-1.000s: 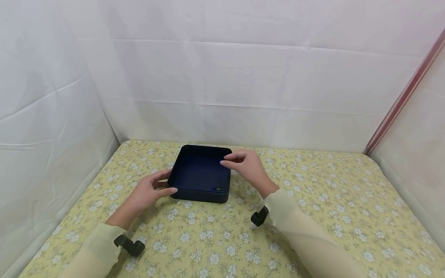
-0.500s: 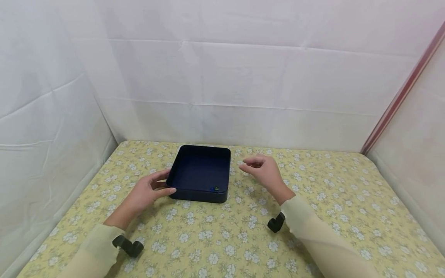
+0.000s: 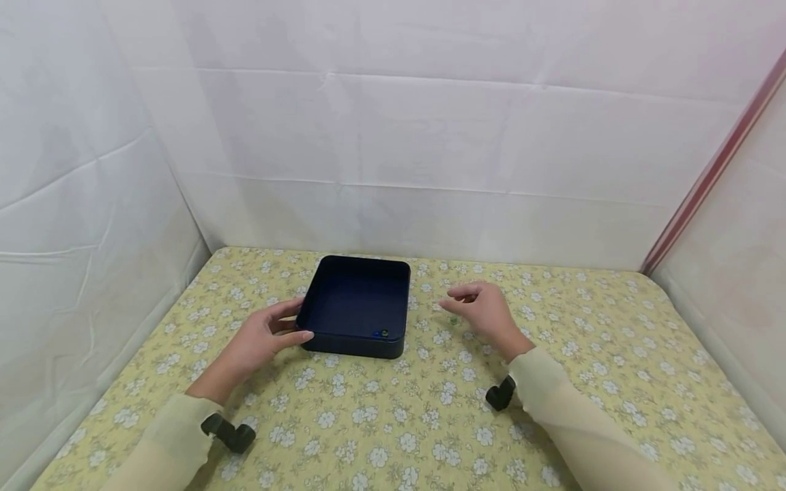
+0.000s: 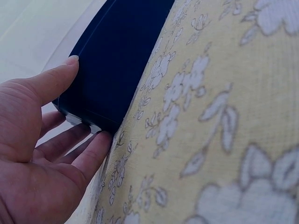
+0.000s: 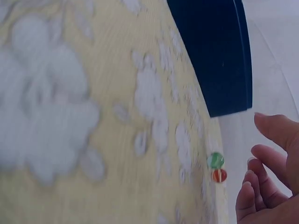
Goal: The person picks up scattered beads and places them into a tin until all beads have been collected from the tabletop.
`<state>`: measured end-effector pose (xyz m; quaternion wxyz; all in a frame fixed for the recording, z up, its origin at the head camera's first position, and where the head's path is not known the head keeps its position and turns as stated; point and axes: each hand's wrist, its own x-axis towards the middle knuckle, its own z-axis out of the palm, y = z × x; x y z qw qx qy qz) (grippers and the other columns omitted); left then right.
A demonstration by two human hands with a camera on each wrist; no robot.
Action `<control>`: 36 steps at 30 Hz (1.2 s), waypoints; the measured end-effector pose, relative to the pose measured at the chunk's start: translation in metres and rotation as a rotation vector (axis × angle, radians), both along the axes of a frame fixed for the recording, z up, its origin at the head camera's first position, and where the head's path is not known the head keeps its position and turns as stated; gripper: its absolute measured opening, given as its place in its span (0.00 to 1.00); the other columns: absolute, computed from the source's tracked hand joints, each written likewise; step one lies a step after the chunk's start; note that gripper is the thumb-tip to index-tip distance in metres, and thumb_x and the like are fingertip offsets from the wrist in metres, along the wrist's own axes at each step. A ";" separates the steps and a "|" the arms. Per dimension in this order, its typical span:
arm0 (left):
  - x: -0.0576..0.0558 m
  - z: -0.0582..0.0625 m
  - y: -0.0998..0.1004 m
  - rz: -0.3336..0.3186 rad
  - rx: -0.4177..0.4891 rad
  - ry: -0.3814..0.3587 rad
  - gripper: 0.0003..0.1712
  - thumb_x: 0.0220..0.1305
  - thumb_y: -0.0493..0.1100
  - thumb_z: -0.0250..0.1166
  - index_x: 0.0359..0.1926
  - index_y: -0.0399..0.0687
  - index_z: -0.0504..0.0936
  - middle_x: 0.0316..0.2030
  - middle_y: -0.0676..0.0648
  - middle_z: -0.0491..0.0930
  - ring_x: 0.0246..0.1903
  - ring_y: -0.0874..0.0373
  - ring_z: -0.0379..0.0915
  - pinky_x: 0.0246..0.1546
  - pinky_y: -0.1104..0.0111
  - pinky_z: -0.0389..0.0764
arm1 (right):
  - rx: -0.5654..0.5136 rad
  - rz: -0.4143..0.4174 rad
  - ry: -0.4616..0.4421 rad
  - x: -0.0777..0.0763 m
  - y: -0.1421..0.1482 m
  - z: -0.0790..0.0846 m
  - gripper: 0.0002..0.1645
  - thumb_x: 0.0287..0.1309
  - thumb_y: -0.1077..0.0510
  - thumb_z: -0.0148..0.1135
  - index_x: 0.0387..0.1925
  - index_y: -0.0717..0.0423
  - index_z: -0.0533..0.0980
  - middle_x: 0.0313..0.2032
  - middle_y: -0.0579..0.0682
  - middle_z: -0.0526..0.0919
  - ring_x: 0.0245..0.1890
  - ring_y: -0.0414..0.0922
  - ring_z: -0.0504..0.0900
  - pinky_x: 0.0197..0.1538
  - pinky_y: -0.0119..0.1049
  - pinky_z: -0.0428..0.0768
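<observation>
A dark navy square box (image 3: pixel 353 344), open at the top, sits on the table, with a blue marble (image 3: pixel 377 334) and a yellow-green marble (image 3: pixel 385 333) inside its near right corner. My left hand (image 3: pixel 260 341) grips its near left corner, thumb on the front wall and fingers along the left side, as the left wrist view shows. To the right of the box, my right hand (image 3: pixel 482 310) hovers low over the cloth, thumb and fingertips apart with nothing between them. Close by its fingers in the right wrist view lie a green marble (image 5: pixel 216 160) and an orange-red marble (image 5: pixel 219 175).
A yellow flowered cloth (image 3: pixel 368 436) covers the table. White sheeting (image 3: pixel 430 136) hangs behind and at both sides, with a reddish strip (image 3: pixel 715 167) at the back right corner. Black camera mounts (image 3: pixel 228 433) are worn at both wrists.
My right hand has moved from over the box's right rim rightward and down toward the cloth. A greenish marble now shows beneath its fingers. My left hand and the box stay put.
</observation>
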<state>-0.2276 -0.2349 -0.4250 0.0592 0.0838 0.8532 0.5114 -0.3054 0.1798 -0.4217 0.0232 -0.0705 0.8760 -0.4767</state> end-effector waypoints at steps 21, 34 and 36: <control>-0.001 -0.001 0.000 -0.003 0.007 -0.005 0.49 0.66 0.55 0.72 0.80 0.51 0.59 0.76 0.37 0.63 0.70 0.37 0.68 0.58 0.53 0.83 | 0.113 -0.002 -0.078 -0.011 0.017 -0.006 0.20 0.62 0.52 0.74 0.53 0.54 0.86 0.53 0.55 0.83 0.50 0.51 0.81 0.46 0.42 0.84; -0.001 -0.001 0.000 -0.002 0.010 -0.002 0.49 0.65 0.55 0.72 0.80 0.51 0.59 0.75 0.37 0.64 0.70 0.37 0.68 0.58 0.52 0.83 | 0.188 0.021 -0.072 -0.017 0.017 -0.007 0.10 0.61 0.52 0.74 0.42 0.49 0.90 0.51 0.53 0.87 0.47 0.49 0.85 0.45 0.43 0.86; 0.000 -0.001 0.000 -0.001 0.009 -0.003 0.49 0.65 0.55 0.72 0.80 0.51 0.59 0.75 0.36 0.64 0.70 0.36 0.68 0.59 0.52 0.83 | 0.193 0.022 -0.072 -0.017 0.017 -0.007 0.09 0.61 0.53 0.74 0.42 0.49 0.90 0.51 0.53 0.88 0.47 0.50 0.85 0.46 0.44 0.86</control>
